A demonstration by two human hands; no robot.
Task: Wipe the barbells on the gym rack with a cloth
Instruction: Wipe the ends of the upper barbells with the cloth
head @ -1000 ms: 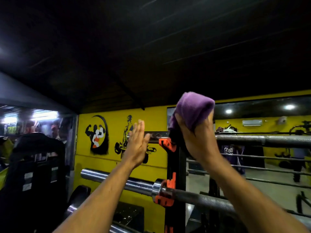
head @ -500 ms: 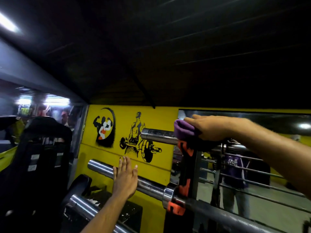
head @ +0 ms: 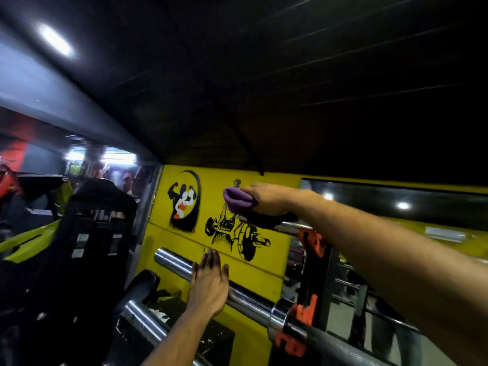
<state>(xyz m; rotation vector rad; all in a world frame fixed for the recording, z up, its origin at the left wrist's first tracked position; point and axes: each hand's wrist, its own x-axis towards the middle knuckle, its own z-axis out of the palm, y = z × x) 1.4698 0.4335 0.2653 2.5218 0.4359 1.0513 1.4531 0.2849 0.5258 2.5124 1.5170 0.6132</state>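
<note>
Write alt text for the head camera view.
The right hand grips a purple cloth around the end of the top barbell on a gym rack, while the left hand rests flat on the barbell below. A yellow wall with bodybuilder art stands behind.

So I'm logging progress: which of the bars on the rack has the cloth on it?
The top bar: the right hand holds the purple cloth over its end. The left hand lies bare on the middle bar.
</note>
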